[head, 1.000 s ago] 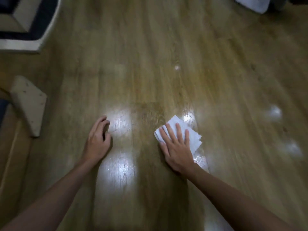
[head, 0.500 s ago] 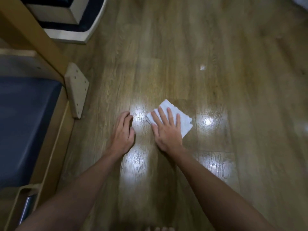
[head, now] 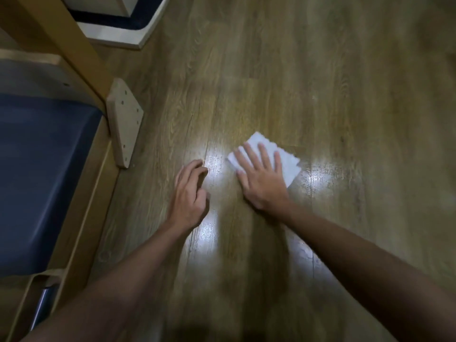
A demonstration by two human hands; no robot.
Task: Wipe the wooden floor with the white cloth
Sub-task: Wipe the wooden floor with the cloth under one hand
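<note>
The right hand (head: pixel 262 180) lay flat on the folded white cloth (head: pixel 276 156), its fingers straight and slightly spread, pressing the cloth against the glossy brown wooden floor (head: pixel 283 77). The cloth stuck out beyond the fingertips and past the little-finger side of that hand, while the palm's heel rested behind the cloth on the bare boards. The left hand (head: pixel 188 196) sat just beside the right one, on its thumb side, with the fingers loosely curled and the tips resting on the floor; it held nothing. Bright reflections shone on the boards between the two hands and on the far side of the right hand.

To the outer side of the left hand stood a pale wooden furniture frame (head: pixel 74 53) with a drilled, angled foot block (head: pixel 124 122) and a dark blue cushion (head: pixel 42 176). Farther ahead of that hand lay a white-edged dark mat (head: pixel 128 30).

Compared with half a second earlier, the right hand and cloth had slid away from the left hand, widening the gap between them. The left hand had kept the same curled pose, and the furniture filled more of the view.
</note>
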